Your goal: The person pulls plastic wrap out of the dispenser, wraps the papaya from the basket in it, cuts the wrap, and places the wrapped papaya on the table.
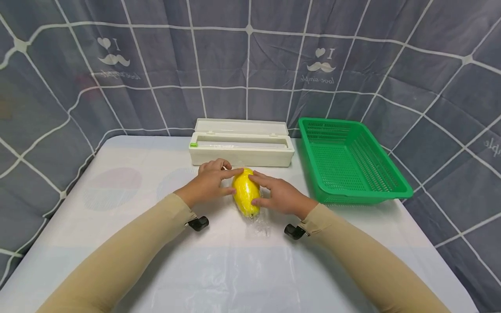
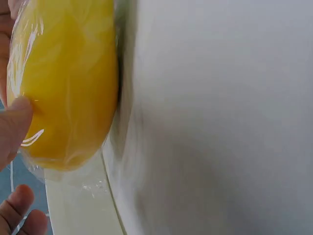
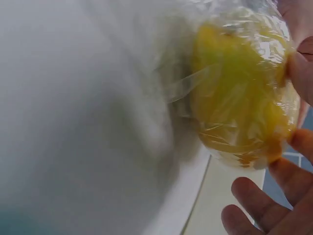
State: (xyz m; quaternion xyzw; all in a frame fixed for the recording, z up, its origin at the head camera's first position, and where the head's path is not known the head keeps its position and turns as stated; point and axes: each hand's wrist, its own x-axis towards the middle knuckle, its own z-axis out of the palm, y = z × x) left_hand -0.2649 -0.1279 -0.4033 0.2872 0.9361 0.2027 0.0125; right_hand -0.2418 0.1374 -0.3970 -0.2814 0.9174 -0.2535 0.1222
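A yellow oval fruit (image 1: 245,191), covered in clear plastic film, lies on the white table between the two hands. Loose, crumpled film (image 1: 258,224) spreads from its near end. My left hand (image 1: 209,182) touches it from the left, index finger stretched toward the far end and thumb against the side. From the right, my right hand (image 1: 285,195) lays its fingertips and thumb on the wrapped surface. Close up in the left wrist view, a thumb (image 2: 17,122) presses the film. Glossy wrinkles cover the fruit (image 3: 239,93) in the right wrist view, with fingers at its edge.
Behind the hands stands a white film dispenser box (image 1: 242,156), its lid raised and a roll inside. A green plastic basket (image 1: 318,174) sits at the right. Grey checked curtain (image 1: 219,56) hangs around the back and sides of the table.
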